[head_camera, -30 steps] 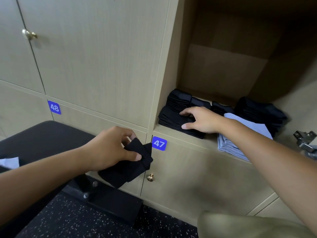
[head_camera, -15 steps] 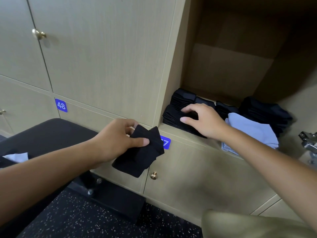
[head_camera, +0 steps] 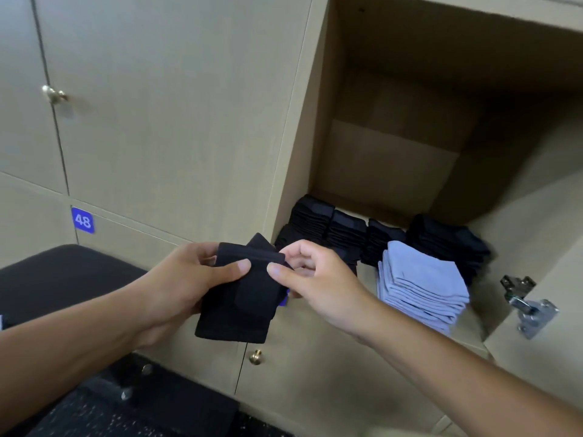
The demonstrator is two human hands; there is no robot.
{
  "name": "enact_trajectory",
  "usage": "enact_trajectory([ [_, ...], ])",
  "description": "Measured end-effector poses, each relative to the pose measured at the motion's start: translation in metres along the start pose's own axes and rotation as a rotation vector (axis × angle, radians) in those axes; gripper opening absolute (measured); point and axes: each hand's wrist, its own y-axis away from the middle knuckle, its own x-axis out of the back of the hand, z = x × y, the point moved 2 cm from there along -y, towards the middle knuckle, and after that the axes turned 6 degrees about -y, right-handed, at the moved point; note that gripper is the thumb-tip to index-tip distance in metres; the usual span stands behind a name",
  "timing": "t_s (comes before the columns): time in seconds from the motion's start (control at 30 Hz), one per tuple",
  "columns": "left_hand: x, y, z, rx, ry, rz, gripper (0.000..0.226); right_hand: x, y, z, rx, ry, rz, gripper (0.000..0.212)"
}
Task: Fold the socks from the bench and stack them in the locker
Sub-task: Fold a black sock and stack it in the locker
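Observation:
A folded black sock [head_camera: 243, 304] hangs in front of the lockers, held by both hands. My left hand [head_camera: 183, 285] grips its left side with the thumb on top. My right hand [head_camera: 309, 279] pinches its upper right edge. Inside the open locker [head_camera: 394, 146] several stacks of black socks [head_camera: 340, 234] line the floor, more dark ones [head_camera: 448, 244] sit at the back right, and a pile of light blue socks [head_camera: 422, 288] lies at the front. The black bench [head_camera: 63, 275] is at the lower left.
Closed locker doors with brass knobs [head_camera: 53, 94] fill the left wall; a blue tag reads 48 [head_camera: 82, 220]. The open door's metal hinge [head_camera: 527, 305] juts out at the right. Another knob [head_camera: 256, 357] sits below the sock. Dark speckled floor lies underneath.
My right hand has left the black stack in the locker and come back to pinch the sock. My left hand has lifted the sock up and to the right.

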Motion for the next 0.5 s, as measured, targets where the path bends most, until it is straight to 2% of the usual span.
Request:
enact_trajectory([
  [0.17, -0.0029, 0.0017, -0.0003, -0.007, 0.007, -0.034, 0.030, -0.0007, 0.0029, 0.0001, -0.037, 0.016, 0.023, 0.016],
  [0.5, -0.0093, 0.0103, 0.0067, -0.118, -0.164, -0.060, 0.039, 0.0038, 0.0024, 0.0023, -0.096, -0.086, 0.011, 0.022],
])
